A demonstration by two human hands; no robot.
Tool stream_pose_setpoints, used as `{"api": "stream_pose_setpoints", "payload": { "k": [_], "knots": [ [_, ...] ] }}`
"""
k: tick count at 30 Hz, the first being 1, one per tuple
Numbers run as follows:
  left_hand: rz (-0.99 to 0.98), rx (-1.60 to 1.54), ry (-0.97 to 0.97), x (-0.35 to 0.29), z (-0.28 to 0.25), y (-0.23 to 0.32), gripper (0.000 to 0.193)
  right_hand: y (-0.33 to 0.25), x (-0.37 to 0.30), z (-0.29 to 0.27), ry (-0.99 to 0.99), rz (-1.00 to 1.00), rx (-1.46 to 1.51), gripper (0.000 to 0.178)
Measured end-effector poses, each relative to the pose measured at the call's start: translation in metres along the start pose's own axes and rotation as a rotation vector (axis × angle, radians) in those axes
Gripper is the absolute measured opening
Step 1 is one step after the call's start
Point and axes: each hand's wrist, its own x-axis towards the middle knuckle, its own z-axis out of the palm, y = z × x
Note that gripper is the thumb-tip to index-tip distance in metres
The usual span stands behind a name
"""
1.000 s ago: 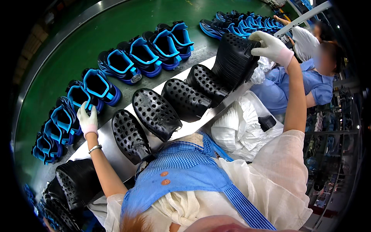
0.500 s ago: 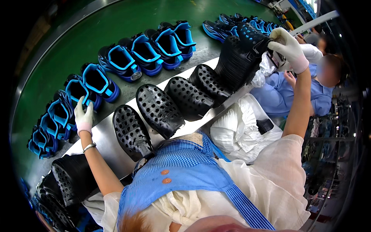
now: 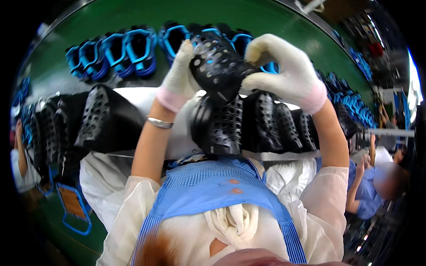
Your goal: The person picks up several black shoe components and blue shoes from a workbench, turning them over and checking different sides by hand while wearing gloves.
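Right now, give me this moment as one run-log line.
held: black perforated piece; left hand: at its left edge; right hand: on its right end; beyond: black-and-blue shoes

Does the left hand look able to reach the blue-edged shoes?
Probably yes: the shoes stand just beyond the left hand, with nothing visible between, though it seems busy at the holey black piece.

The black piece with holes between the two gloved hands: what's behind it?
Behind the black piece stand dark shoes with blue trim, with a green surface beyond. It covers part of their row; anything fully hidden can't be told.
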Motion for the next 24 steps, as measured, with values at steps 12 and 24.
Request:
{"api": "stream_pose_setpoints", "payload": {
  "k": [12, 24],
  "knots": [
    [0.37, 0.03, 0.513, 0.004, -0.07, 0.013, 0.026, 0.03, 0.083, 0.103, -0.215, -0.005, -0.284, 0.031],
    [0.54, 1.389, 0.64, 0.007, -0.119, 0.004, 0.032, 0.039, 0.166, 0.074, -0.289, -0.049, -0.601, 0.047]
  ]
}}
